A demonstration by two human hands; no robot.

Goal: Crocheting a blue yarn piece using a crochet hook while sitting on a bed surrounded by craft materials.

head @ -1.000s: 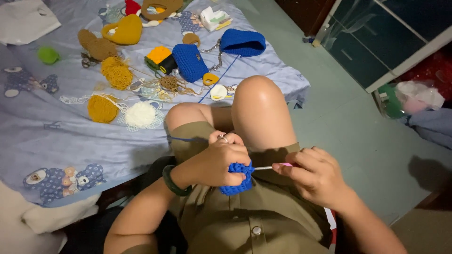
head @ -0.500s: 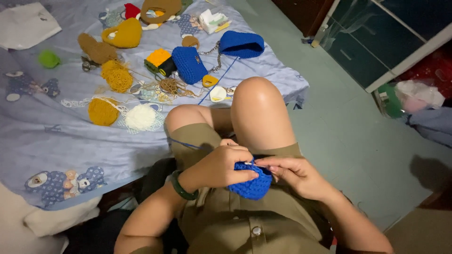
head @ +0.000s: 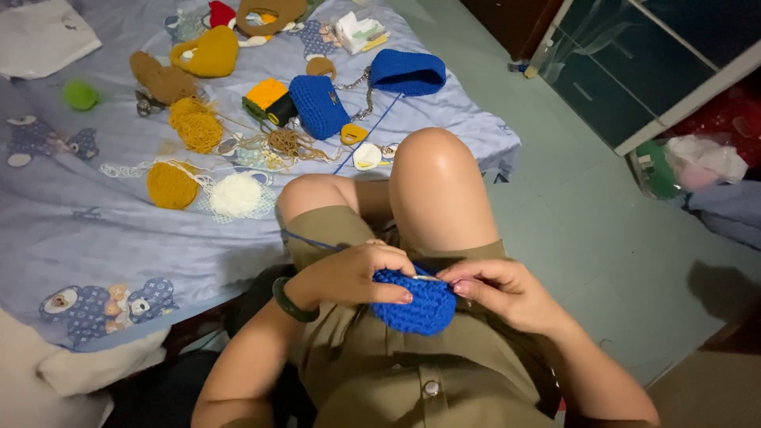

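bedsheet (head: 119, 238) at 10 o'clock, strewn with yarn balls | blue crochet piece (head: 416, 305) in lap, mid-stitch | left hand (head: 349, 273) pinches its top edge, right hand (head: 495, 289) fingers closed at rim | next likely: steady yarn tension

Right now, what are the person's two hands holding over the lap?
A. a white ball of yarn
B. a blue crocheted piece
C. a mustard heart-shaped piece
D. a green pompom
B: both the left hand and the right hand grip the blue crocheted piece over the lap, while the white ball of yarn lies apart on the bedsheet.
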